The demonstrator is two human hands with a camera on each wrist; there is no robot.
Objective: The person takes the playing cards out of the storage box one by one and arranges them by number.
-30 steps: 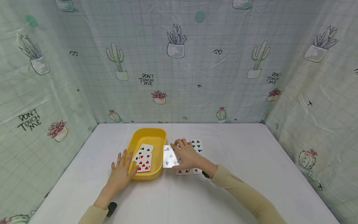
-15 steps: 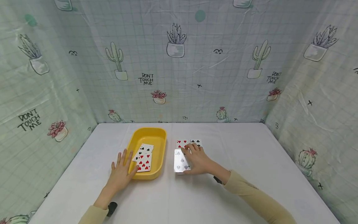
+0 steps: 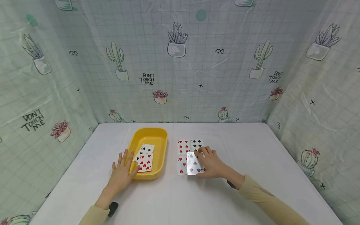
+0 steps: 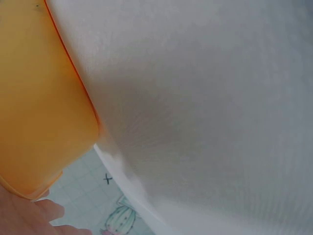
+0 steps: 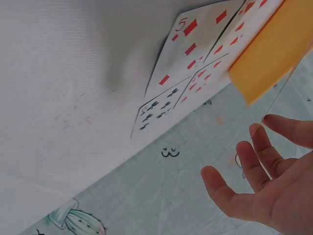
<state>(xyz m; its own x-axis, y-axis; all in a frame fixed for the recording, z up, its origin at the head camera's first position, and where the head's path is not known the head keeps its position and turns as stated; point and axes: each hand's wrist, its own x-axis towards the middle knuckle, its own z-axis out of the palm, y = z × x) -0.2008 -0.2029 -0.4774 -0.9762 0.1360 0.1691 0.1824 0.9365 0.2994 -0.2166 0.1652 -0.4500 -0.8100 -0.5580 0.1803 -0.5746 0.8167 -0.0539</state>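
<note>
Over the bench (image 3: pixel 168 200), a spade card (image 3: pixel 193 162), long axis twelve-to-six, is pinched by the right hand (image 3: pixel 212 162) at its nine o'clock, seemingly above the five of diamonds (image 5: pixel 190 49); the left hand (image 3: pixel 121 175) is spread.

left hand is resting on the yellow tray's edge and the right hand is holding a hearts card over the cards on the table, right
Not quite: the head view shows the right hand holding a spades card, not hearts. The rest stands.
</note>
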